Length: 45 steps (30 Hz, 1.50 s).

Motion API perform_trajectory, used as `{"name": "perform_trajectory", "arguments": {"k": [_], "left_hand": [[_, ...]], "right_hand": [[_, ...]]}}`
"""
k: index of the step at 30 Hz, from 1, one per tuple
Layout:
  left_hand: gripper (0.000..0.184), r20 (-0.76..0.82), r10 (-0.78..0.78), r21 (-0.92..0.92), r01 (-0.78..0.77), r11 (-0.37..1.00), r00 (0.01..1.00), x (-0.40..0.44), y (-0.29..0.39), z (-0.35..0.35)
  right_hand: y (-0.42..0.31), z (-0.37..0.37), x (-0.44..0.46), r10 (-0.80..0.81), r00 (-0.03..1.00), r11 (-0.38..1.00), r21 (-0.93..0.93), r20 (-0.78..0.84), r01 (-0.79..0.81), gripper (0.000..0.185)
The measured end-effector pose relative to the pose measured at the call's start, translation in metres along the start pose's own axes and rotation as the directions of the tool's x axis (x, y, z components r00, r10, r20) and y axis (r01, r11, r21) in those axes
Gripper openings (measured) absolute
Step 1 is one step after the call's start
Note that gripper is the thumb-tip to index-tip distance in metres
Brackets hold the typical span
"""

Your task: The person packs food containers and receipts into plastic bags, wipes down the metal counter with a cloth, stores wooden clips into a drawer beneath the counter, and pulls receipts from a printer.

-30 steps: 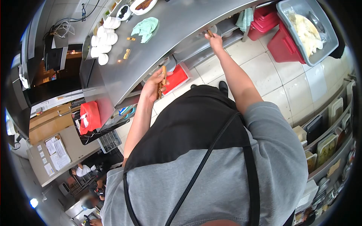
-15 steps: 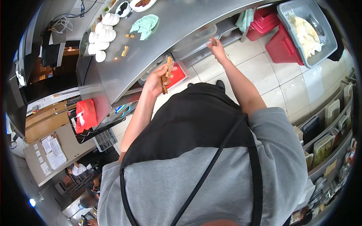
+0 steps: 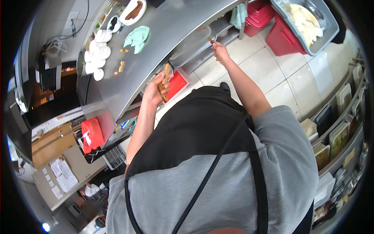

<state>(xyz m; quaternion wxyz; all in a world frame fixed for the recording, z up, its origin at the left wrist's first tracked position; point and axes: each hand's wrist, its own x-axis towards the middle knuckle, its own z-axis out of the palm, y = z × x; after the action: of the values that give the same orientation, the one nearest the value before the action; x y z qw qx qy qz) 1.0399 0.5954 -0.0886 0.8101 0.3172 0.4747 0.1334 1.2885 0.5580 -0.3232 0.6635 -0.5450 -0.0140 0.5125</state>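
My left hand (image 3: 155, 89) is closed around several brown wooden pieces (image 3: 165, 80) that look like clips, beside the counter's front edge. Farther right, my right hand (image 3: 221, 52) grips a small brown wooden piece (image 3: 210, 40) near the shelf under the counter. On the steel counter (image 3: 156, 35) lie two more groups of wooden pieces, one small (image 3: 124, 50) and one larger (image 3: 121, 66). A crumpled green cloth (image 3: 137, 39) is just beyond them.
White stacked cups (image 3: 98, 52) and a white dish of brown food (image 3: 133, 11) stand at the back. Red bins (image 3: 283, 37) and a grey tub (image 3: 331, 29) are at right. A red bag (image 3: 92, 134) hangs left. People are at lower left.
My right hand has turned, and the wooden piece in it shows at a different angle. My left hand keeps its hold while its pieces tilt slightly. The whole view has shifted.
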Motion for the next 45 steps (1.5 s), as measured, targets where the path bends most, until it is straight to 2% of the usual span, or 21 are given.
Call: {"name": "perform_trajectory", "arguments": {"k": [1,3,7,8,12,14,15,20,21,24,25,27,30,31,33,35,37,39,41,43,45], "left_hand": [[0.033,-0.054,-0.001,-0.032,-0.001,0.999,0.999,0.001,0.000,-0.001],[0.034,-0.028,-0.012,-0.033,0.011,0.999,1.000,0.003,0.001,-0.005],[0.033,-0.043,0.016,-0.024,-0.017,1.000,0.999,0.004,0.004,-0.005],[0.034,-0.026,0.012,-0.015,-0.012,1.000,1.000,0.005,0.004,-0.006],[0.036,-0.016,-0.010,0.047,0.011,0.999,1.000,0.002,0.006,0.002],[0.035,-0.009,-0.019,0.064,0.020,0.998,1.000,0.002,0.005,0.002],[0.034,-0.004,-0.029,0.074,0.029,0.997,1.000,0.001,0.005,0.002],[0.035,-0.016,-0.013,0.066,0.014,0.998,1.000,-0.001,0.002,0.002],[0.036,-0.018,-0.008,0.060,0.009,0.998,1.000,-0.003,0.002,0.004],[0.036,-0.003,0.013,0.048,-0.013,0.999,1.000,-0.005,0.003,0.007],[0.037,0.017,0.025,0.048,-0.026,0.999,1.000,-0.006,0.003,0.007],[0.036,-0.015,0.045,0.031,-0.044,0.999,0.999,-0.005,0.002,0.007],[0.039,0.029,0.056,0.080,-0.058,0.995,0.998,-0.003,0.003,0.006],[0.039,0.021,0.063,0.075,-0.064,0.995,0.998,-0.004,0.003,0.007],[0.038,0.008,0.058,0.075,-0.058,0.996,0.998,-0.003,0.004,0.009],[0.038,0.011,0.063,0.095,-0.063,0.993,0.998,0.000,0.003,0.008],[0.037,0.020,0.064,0.118,-0.066,0.991,0.998,0.004,0.001,0.007],[0.034,-0.048,0.037,0.255,-0.024,0.967,0.998,0.009,-0.003,0.003],[0.032,-0.066,0.020,0.293,0.000,0.956,0.998,0.012,-0.008,-0.003],[0.030,-0.084,0.003,0.335,0.026,0.942,0.996,0.014,-0.012,-0.013],[0.029,-0.140,-0.004,0.245,0.039,0.969,0.990,0.014,-0.011,-0.022]], "right_hand": [[-0.001,-0.006,0.007,-0.005,1.000,1.000,0.010,-0.018,0.005,0.027],[-0.014,-0.012,0.016,-0.053,0.998,0.997,-0.061,0.021,0.054,0.028],[-0.029,-0.023,0.040,-0.105,0.991,0.994,-0.038,-0.084,0.102,0.020],[-0.034,-0.026,0.048,-0.185,0.979,0.967,-0.194,-0.082,0.166,0.018],[-0.047,-0.024,0.072,-0.232,0.971,0.973,-0.035,-0.059,0.230,0.017],[-0.063,-0.019,0.077,-0.263,0.962,0.949,-0.196,-0.068,0.246,0.016],[-0.066,-0.016,0.080,-0.265,0.962,0.949,-0.194,-0.068,0.247,0.016],[-0.085,-0.002,0.087,-0.316,0.949,0.846,-0.450,0.010,0.287,0.016],[-0.083,-0.003,0.087,-0.313,0.950,0.846,-0.451,0.015,0.286,0.016],[-0.072,-0.016,0.086,-0.231,0.973,0.967,-0.114,0.001,0.230,0.024],[-0.069,-0.019,0.085,-0.243,0.970,0.968,-0.062,0.009,0.244,0.024],[-0.064,-0.018,0.087,-0.138,0.985,0.975,-0.191,-0.107,0.116,0.023],[-0.054,-0.010,0.073,0.103,0.994,0.929,-0.354,-0.025,-0.106,0.027],[-0.050,-0.003,0.060,0.105,0.994,0.927,-0.359,-0.015,-0.104,0.027],[-0.041,0.018,0.025,0.114,0.953,0.897,-0.441,0.283,0.024,0.029],[-0.049,0.049,-0.032,0.040,0.879,0.888,-0.420,0.475,0.186,0.029],[-0.067,0.075,-0.085,0.200,0.769,0.881,-0.455,0.607,0.129,0.034],[-0.048,0.092,-0.110,0.210,0.681,0.941,-0.335,0.702,0.055,0.035],[-0.041,0.102,-0.128,0.166,0.631,0.978,-0.211,0.758,-0.004,0.034],[-0.035,0.103,-0.125,0.144,0.646,0.986,-0.163,0.750,-0.031,0.031],[-0.031,0.099,-0.108,0.095,0.759,0.994,-0.103,0.645,-0.037,0.031]]}}
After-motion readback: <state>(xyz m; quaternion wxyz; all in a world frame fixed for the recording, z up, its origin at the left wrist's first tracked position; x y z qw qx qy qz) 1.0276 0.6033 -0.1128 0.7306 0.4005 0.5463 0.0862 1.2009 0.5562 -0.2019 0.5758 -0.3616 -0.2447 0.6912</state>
